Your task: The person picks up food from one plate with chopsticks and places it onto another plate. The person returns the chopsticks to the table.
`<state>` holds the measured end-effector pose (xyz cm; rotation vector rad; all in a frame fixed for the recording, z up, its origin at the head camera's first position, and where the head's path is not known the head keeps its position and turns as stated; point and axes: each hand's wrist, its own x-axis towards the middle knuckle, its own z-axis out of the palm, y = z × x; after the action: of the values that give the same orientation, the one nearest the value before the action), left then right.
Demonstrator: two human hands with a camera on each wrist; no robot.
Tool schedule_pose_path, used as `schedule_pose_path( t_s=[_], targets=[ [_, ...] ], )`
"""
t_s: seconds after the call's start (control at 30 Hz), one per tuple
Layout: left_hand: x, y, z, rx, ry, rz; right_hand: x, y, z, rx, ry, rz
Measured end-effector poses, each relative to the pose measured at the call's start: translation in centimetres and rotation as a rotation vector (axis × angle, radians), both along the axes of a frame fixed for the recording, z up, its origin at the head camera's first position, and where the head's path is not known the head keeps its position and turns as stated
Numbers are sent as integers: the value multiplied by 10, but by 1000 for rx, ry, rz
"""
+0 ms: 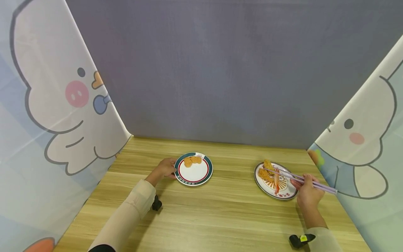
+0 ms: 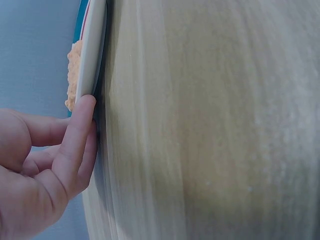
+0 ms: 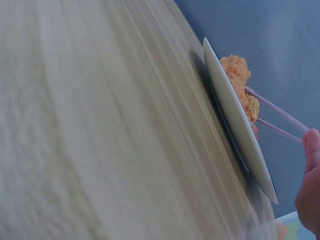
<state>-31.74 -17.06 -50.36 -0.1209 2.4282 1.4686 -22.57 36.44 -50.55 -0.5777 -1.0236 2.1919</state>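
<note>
My left hand (image 1: 167, 168) holds the left rim of a white plate (image 1: 193, 176) with a green and red border. Two golden nuggets (image 1: 192, 160) lie towards its back. In the left wrist view, fingertips (image 2: 86, 102) touch the plate's outer side. My right hand (image 1: 308, 194) grips a pair of pale purple chopsticks (image 1: 318, 184), slightly spread. Their tips reach breaded fried pieces (image 1: 264, 174) on a second plate (image 1: 288, 190) with a sunburst pattern. A fried shrimp (image 1: 276, 182) with a red tail lies beside them. Whether the tips pinch a piece I cannot tell.
Both plates stand on a wood-grain table (image 1: 201, 217). A grey panel (image 1: 220, 77) rises behind it, with cartoon-printed sheets (image 1: 56, 115) at both sides. Dark wrist cameras (image 1: 156, 203) hang beneath the forearms.
</note>
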Motion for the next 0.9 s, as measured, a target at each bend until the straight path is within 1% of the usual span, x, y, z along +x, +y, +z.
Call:
schedule_pose_path(
  t_s=[0.1, 0.23, 0.37, 0.5, 0.67, 0.8, 0.9],
  targets=[
    [1, 0, 0, 4, -1, -1, 1, 0, 0, -8, -4, -8],
    [1, 1, 0, 6, -3, -1, 2, 0, -3, -26, 13, -20],
    [1, 1, 1, 13, -6, 2, 2, 0, -5, -31, 60, -26],
    [1, 1, 1, 17, -4, -1, 1, 1, -6, -24, 84, -41],
    [1, 1, 1, 16, -1, -5, 0, 4, -4, -16, 66, -70],
    [2, 1, 1, 17, -1, -4, 0, 4, 0, -39, 37, -98],
    [2, 0, 1, 15, -3, 2, 0, 2, 5, -68, 29, -81]
  ],
)
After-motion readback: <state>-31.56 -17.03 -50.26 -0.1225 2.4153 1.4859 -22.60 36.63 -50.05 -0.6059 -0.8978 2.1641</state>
